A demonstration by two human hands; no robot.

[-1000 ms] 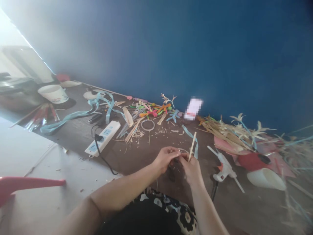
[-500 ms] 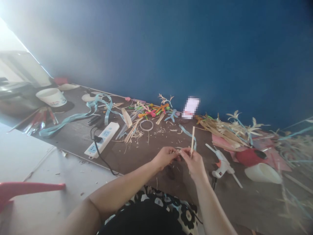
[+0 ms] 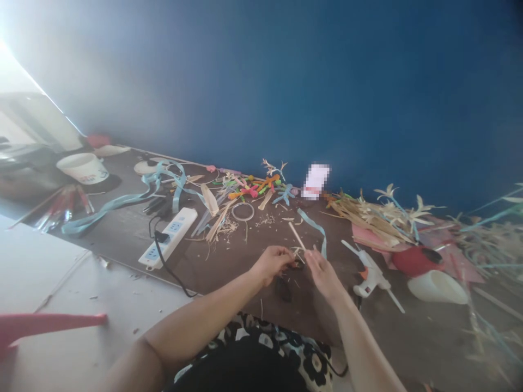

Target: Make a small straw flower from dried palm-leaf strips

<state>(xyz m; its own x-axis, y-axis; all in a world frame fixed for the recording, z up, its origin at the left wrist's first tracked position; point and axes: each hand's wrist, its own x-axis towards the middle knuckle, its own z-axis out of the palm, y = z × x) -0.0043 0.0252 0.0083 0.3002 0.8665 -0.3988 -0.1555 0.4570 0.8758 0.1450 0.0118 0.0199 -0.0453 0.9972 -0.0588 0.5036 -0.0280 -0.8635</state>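
My right hand [image 3: 326,275] is closed on a thin pale stick [image 3: 296,235], which points up and to the left above the table. Just left of it, my left hand [image 3: 274,264] is closed with fingers and thumb together around a small bundle of pale, straw-like strips [image 3: 299,255]. The lower part of that bundle is hidden by the fingers. The stick's lower end comes close to the strips, but I cannot tell whether they touch. Beyond my hands a light-blue ribbon [image 3: 314,225] curls on the brown table [image 3: 237,267].
A glue gun [image 3: 371,277] lies to the right, near a white cup [image 3: 438,287] on its side and dried husks [image 3: 359,215]. On the left are a power strip [image 3: 169,237] with a cable and a white tub [image 3: 84,167]. A blue wall [image 3: 286,81] rises behind.
The stick stood upright in my right hand and now tilts to the left. My right hand has come away from my left, where pale strips now show at the fingertips.
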